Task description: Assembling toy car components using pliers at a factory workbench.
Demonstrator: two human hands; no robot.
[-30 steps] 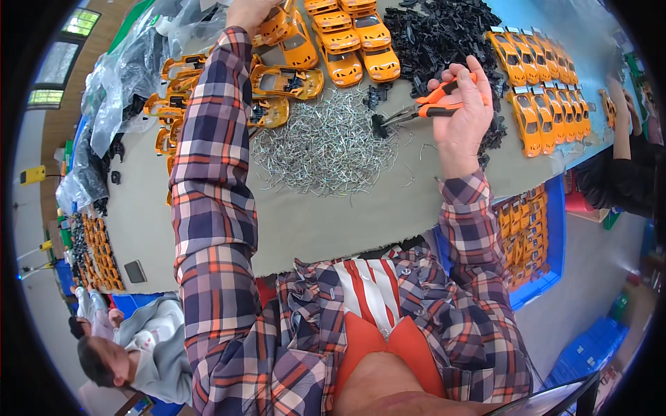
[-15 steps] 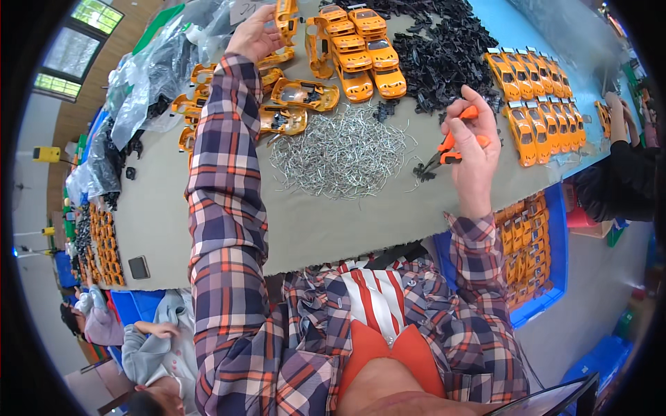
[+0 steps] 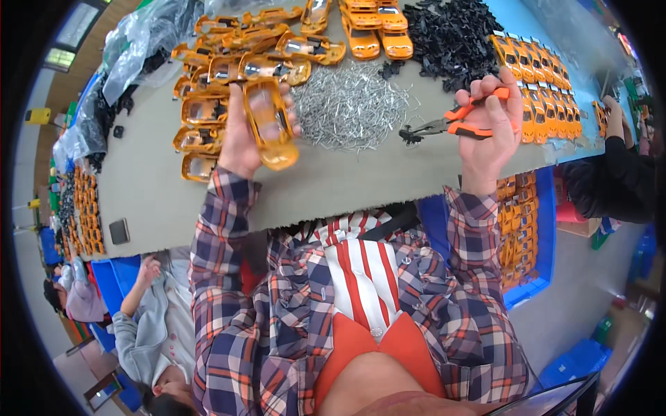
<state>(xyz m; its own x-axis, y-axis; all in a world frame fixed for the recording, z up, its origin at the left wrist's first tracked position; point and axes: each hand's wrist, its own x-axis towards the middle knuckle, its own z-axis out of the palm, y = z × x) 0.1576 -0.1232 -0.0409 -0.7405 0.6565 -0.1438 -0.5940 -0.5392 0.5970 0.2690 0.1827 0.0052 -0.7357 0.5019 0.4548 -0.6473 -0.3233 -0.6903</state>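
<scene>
My left hand (image 3: 238,142) is closed around an orange toy car body shell (image 3: 267,125), its hollow side facing up, above the near part of the table. My right hand (image 3: 491,135) grips pliers (image 3: 436,127) with orange and black handles. At the tip of the pliers' jaws is a small black plastic part (image 3: 411,136); whether the jaws pinch it I cannot tell. Between the hands lies a heap of thin silvery metal pins (image 3: 354,111). More orange car shells (image 3: 201,109) lie left of and behind the heap, some overturned.
A pile of small black parts (image 3: 451,48) lies at the back. Rows of orange cars (image 3: 548,114) stand on the right. A blue crate (image 3: 544,267) below the table's right edge holds more. Clear plastic bags (image 3: 132,62) and a phone (image 3: 119,231) lie left. Other people sit at both sides.
My left hand has come back from the far shells toward me, bringing one orange car shell. The right hand with the pliers has shifted slightly, its jaws now more level. The whole view has shifted.
</scene>
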